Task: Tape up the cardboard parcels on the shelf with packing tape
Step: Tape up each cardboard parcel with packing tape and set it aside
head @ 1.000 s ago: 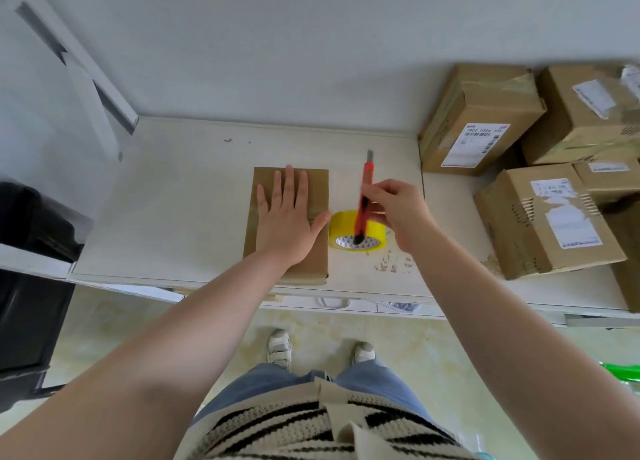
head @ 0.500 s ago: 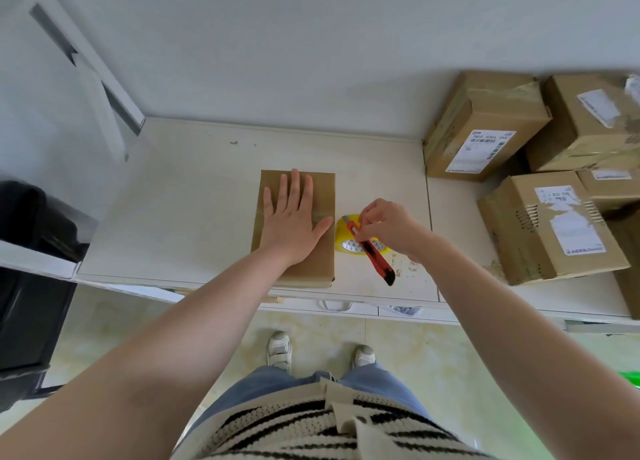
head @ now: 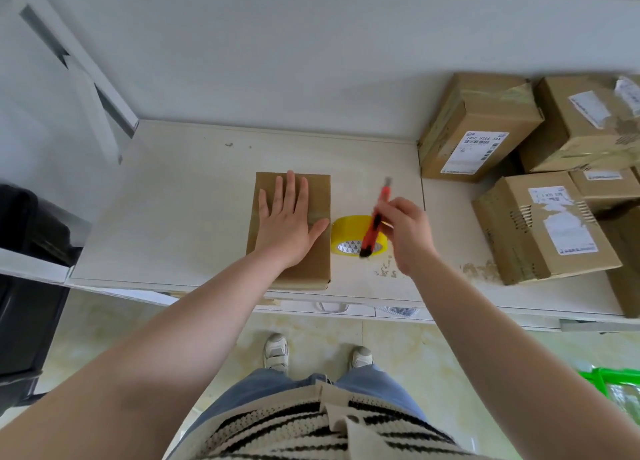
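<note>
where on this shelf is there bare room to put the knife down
The widest bare patch is the shelf left of the flat parcel. A second runs behind the parcel and tape roll to the wall. The right side is crowded with stacked boxes.

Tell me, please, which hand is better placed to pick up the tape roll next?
The right hand, probably: it is beside the yellow tape roll, though it must first put down the orange knife. The left hand lies flat on the parcel, steadying it.
</note>
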### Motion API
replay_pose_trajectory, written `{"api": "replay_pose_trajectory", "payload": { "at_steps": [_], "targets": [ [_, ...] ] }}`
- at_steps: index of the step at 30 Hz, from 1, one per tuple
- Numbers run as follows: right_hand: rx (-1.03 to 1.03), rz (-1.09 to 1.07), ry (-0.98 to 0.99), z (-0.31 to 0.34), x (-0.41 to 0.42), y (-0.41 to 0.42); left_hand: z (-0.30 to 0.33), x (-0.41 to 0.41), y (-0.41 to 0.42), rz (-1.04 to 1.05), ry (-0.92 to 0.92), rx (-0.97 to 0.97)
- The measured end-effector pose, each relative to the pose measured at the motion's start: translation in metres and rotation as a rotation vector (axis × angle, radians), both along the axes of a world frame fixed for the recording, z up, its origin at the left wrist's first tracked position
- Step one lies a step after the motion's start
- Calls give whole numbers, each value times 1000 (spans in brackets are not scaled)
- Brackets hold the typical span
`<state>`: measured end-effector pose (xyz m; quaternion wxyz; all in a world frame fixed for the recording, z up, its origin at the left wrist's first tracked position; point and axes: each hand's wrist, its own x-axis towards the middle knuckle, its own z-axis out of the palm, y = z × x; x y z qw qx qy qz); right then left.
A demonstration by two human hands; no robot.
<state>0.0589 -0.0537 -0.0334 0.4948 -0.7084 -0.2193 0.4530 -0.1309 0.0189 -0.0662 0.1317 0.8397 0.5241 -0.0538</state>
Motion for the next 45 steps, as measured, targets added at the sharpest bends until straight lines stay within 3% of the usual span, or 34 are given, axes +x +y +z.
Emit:
{"api": "replay_pose_trajectory", "payload": {
  "at_steps": [1,2,5,9,12,15,17,20,26,45],
  "targets": [
    [6,-117,60,-6,9,-5,0,0,0,-1,5,4],
    [-47,-159,-5,-13,20,-10,-1,1,0,-4,12,7],
    [-302,-29,-352,-42,47,-25,-1,2,-1,-10,28,18],
    [-462,128,-518,-62,57,-33,1,2,0,-11,39,6],
    [-295,153,-657,-49,45,-13,2,3,-1,-12,43,3],
    [-51,573,-681,-22,20,25,0,2,-1,-7,37,3],
    [-96,897,-696,-12,7,47,0,1,-1,-5,30,20],
    [-229,1056,-628,-9,4,64,0,1,0,-9,30,32],
    [-207,1086,-519,3,8,59,-1,1,0,-5,30,21],
    [-256,678,-554,-1,9,28,-1,-1,-1,-19,12,29]
  ]
}}
